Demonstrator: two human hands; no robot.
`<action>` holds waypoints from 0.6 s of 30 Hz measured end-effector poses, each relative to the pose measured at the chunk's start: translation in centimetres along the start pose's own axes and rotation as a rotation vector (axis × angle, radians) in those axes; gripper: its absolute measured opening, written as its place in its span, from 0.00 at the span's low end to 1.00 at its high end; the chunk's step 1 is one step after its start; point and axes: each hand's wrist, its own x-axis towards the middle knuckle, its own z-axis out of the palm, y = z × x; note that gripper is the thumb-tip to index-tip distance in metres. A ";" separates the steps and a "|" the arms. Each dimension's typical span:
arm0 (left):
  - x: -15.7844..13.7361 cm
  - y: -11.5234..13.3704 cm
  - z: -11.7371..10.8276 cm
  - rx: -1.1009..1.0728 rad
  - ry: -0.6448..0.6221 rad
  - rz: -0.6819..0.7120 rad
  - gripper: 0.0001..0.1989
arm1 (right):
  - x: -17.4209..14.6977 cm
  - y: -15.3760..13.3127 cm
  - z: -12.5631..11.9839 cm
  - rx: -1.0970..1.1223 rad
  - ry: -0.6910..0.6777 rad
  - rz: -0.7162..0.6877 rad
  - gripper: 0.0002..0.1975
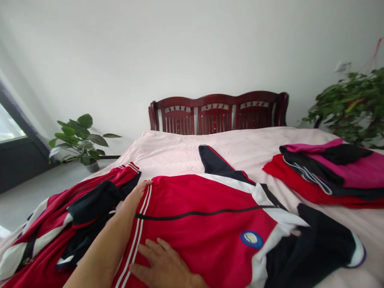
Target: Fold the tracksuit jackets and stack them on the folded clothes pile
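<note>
A red jacket (pixel 204 234) with white-striped hem and dark sleeves is shown laid out across the near part of a bed covered by a pale pink sheet (pixel 174 154), its hem turned to the left and its shoulders to the right. The far corner of the hem is touched by the left hand (pixel 141 191); whether cloth is pinched between its fingers cannot be told. The right hand (pixel 166 264) is rested palm down on the near part of the jacket, just beside the hem, its fingers spread and released. To the left, a loose heap of clothes (pixel 99 204) in red, white and navy is seen; to the right, a stack of folded clothes (pixel 357 170) is set well apart from the hands. The step in hand is judged to be the flattening and straightening of the jacket. For the next move, the outstretched near sleeve (pixel 318 242) would need to be folded inward, with the hem kept straight.
</note>
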 end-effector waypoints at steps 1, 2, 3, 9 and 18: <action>0.1 -0.1 -0.2 0.023 0.032 -0.025 0.18 | 0.1 0.2 0.3 -0.055 -0.002 -0.031 0.27; 0.2 -0.1 -0.4 0.056 0.063 -0.043 0.18 | 0.2 0.4 0.5 -0.104 0.002 -0.054 0.26; 0.3 -0.2 -0.4 0.095 0.088 -0.051 0.18 | 0.3 0.5 0.7 -0.145 0.007 -0.072 0.25; -1.0 0.1 -0.6 0.266 0.116 -0.023 0.17 | 0.3 0.7 0.5 -0.111 0.014 -0.062 0.26; -7.8 -3.3 -3.3 0.438 0.105 0.201 0.17 | 0.2 0.0 -0.8 -0.001 0.064 -0.043 0.21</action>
